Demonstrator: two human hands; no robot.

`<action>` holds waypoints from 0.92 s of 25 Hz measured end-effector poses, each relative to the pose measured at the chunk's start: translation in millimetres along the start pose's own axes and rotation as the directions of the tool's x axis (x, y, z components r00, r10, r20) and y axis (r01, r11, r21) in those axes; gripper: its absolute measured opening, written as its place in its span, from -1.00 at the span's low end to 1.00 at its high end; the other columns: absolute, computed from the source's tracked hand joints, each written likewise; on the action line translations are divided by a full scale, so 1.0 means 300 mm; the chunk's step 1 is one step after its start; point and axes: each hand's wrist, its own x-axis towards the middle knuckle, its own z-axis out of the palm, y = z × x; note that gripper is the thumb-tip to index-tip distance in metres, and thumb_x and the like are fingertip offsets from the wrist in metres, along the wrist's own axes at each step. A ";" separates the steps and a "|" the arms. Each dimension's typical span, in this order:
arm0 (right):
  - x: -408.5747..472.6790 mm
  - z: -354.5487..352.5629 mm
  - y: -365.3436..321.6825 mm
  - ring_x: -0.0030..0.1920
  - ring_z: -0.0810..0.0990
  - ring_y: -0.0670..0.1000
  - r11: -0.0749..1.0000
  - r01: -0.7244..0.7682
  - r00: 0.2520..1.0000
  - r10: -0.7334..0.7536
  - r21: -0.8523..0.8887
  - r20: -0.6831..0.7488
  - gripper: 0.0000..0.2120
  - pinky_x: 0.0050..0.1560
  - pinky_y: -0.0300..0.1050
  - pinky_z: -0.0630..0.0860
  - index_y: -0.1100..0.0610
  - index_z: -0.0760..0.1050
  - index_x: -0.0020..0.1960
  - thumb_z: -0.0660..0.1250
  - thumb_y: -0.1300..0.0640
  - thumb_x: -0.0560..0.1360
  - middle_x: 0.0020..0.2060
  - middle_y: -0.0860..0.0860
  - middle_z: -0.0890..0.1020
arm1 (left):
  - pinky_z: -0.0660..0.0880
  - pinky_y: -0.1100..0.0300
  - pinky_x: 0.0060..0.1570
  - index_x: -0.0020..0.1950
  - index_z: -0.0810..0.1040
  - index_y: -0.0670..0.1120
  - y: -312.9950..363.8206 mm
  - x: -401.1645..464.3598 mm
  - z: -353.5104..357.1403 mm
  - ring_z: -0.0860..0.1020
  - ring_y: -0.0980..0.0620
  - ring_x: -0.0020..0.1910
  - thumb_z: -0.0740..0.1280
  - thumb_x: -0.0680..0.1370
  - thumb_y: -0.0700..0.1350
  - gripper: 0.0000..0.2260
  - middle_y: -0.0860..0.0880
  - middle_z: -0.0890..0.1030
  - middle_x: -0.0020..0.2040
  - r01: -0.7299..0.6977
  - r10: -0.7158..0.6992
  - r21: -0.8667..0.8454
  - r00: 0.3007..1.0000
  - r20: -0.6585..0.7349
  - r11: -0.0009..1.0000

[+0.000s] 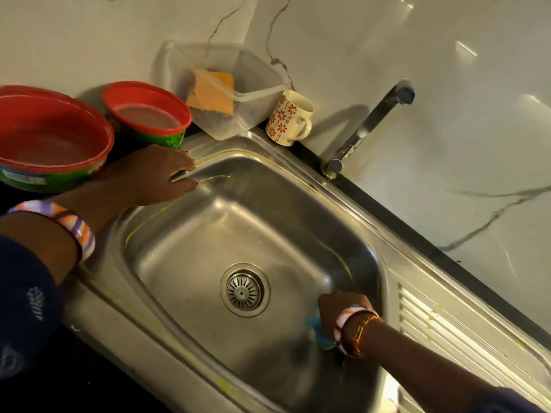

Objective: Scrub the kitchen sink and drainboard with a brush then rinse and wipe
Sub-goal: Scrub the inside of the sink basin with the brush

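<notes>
Two bowls [53,138] are set left of the sink [208,234], a tub [238,93] and mug [289,117] behind it, the tap [366,126] behind-right, the drainboard [465,332] right. Possibly a sponge [213,92] is kept in the tub.

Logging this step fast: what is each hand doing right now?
Left hand: open, resting on the sink rim.
Right hand: gripping a teal brush inside the sink.

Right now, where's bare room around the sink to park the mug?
Free: the ribbed drainboard right of the basin, and the front sink rim. Crowded: the back-left corner, with two red bowls, plastic container and mug. Left hand rests there.
</notes>
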 end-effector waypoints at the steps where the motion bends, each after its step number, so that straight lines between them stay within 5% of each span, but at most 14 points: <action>1: -0.014 -0.024 -0.013 0.22 0.55 0.10 1.000 0.011 1.000 -0.011 -0.017 0.020 -0.72 0.12 -0.09 0.49 0.11 0.52 0.20 0.22 0.09 0.53 0.18 0.08 0.59 | 0.31 0.09 0.30 0.19 0.57 -0.25 0.001 0.000 0.001 0.46 -0.10 0.30 0.38 0.46 0.00 -0.58 -0.19 0.57 0.22 -0.005 0.005 0.009 1.000 -0.008 1.000; 7: 0.160 -0.157 0.141 0.16 0.59 0.08 0.967 -0.208 0.962 0.176 -0.150 -0.207 -0.71 0.07 -0.07 0.51 0.08 0.57 0.14 0.11 0.12 0.58 0.09 0.01 0.64 | 0.31 0.09 0.29 0.20 0.56 -0.25 0.020 -0.003 -0.017 0.46 -0.11 0.30 0.23 0.35 0.09 -0.44 -0.20 0.56 0.23 -0.006 0.007 -0.017 1.000 0.009 1.000; 12: 0.201 0.071 0.001 0.24 0.53 0.08 0.993 -0.115 0.990 0.114 -0.012 -0.083 -0.67 0.15 -0.09 0.48 0.13 0.48 0.25 0.06 0.19 0.58 0.17 0.05 0.59 | 0.33 0.10 0.26 0.16 0.59 -0.25 0.007 -0.006 -0.017 0.49 -0.12 0.27 0.15 0.30 0.25 -0.30 -0.21 0.58 0.19 -0.024 0.024 -0.041 1.000 0.001 0.999; 19: 0.186 -0.066 0.110 0.16 0.59 0.07 0.972 -0.229 0.955 0.215 -0.050 -0.204 -0.72 0.07 -0.09 0.50 0.08 0.56 0.16 0.13 0.12 0.57 0.10 0.02 0.63 | 0.31 0.11 0.29 0.21 0.57 -0.23 0.005 0.002 -0.016 0.47 -0.09 0.30 0.22 0.33 0.12 -0.42 -0.19 0.55 0.24 0.000 0.000 -0.039 1.000 0.023 0.999; 23: 0.229 0.043 -0.019 0.18 0.56 0.11 0.987 -0.162 0.978 0.159 -0.013 -0.135 -0.68 0.04 -0.09 0.51 0.13 0.55 0.19 0.07 0.22 0.58 0.11 0.06 0.61 | 0.35 0.12 0.26 0.18 0.59 -0.22 -0.003 -0.001 -0.007 0.49 -0.07 0.27 0.15 0.29 0.26 -0.30 -0.17 0.58 0.21 -0.020 0.021 -0.051 1.000 0.012 0.999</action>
